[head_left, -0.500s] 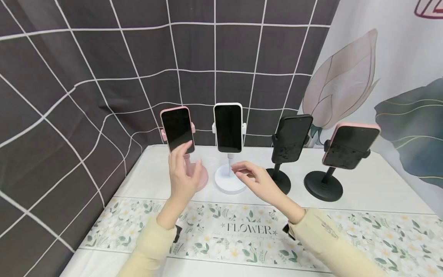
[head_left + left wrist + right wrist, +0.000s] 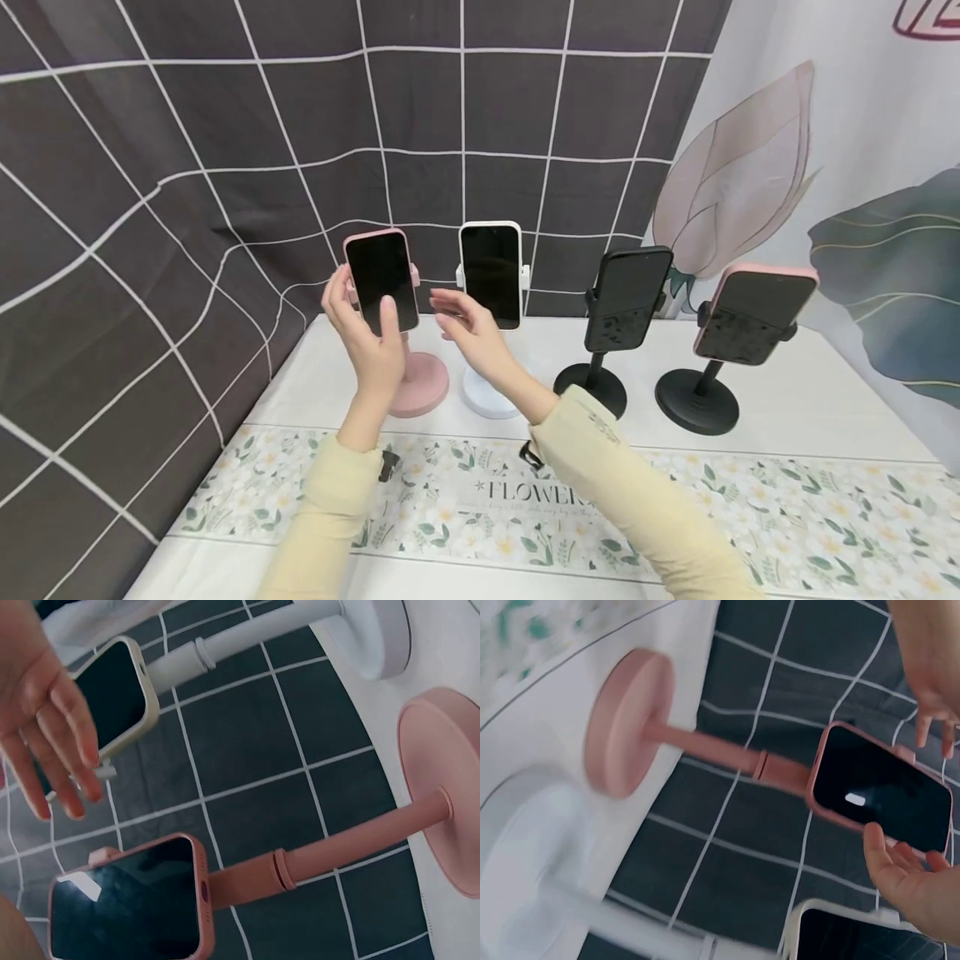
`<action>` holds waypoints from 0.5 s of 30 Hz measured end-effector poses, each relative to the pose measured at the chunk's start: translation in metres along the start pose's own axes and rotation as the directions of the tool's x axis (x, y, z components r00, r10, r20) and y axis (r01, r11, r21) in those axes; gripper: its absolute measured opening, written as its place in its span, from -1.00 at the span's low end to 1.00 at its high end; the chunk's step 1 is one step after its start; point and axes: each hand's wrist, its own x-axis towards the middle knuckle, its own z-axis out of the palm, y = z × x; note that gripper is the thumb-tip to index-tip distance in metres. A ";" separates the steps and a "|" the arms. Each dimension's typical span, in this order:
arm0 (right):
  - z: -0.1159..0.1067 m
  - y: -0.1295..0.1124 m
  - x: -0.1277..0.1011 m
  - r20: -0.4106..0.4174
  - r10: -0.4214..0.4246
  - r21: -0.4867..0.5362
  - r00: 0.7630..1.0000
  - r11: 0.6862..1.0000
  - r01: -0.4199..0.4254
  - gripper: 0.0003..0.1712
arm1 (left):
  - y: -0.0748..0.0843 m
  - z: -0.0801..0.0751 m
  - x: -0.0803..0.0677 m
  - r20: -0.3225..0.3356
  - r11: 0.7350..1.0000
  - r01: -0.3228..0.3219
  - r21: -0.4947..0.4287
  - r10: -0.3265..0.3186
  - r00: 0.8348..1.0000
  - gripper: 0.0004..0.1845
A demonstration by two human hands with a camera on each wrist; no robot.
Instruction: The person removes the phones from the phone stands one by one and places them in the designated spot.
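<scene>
A pink-cased phone stands in a pink phone stand, held by its side clamps. My left hand is at its left side, fingers extended, thumb spread in front of the screen's lower right corner. Whether it touches the phone I cannot tell. My right hand is raised between this phone and a white-cased phone, fingertips pointing left and loosely bent, holding nothing. In the right wrist view, the right hand overlaps the pink phone's edge. The right forearm partly covers the white stand.
To the right, a black phone sits in a black stand, and another pink-cased phone in a second black stand. A floral runner crosses the white table. Dark grid cloth hangs behind.
My left hand has moved left, from in front of the pink phone's lower part to its left side. The right hand has moved left and up from the white stand's pole.
</scene>
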 end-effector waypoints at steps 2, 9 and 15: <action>0.009 -0.001 0.007 0.001 0.031 0.017 1.000 0.999 -0.031 -0.53 | -0.004 0.000 0.002 -0.019 0.999 0.043 -0.022 -0.043 0.999 -0.43; 0.030 -0.001 0.032 -0.117 0.123 0.024 0.985 0.992 -0.121 -0.46 | -0.012 0.008 0.017 -0.069 0.971 0.215 -0.107 -0.223 0.972 -0.50; 0.036 0.006 0.052 -0.191 0.123 0.028 0.974 0.992 -0.120 -0.49 | -0.027 0.016 0.027 -0.186 0.960 0.266 -0.085 -0.278 0.942 -0.60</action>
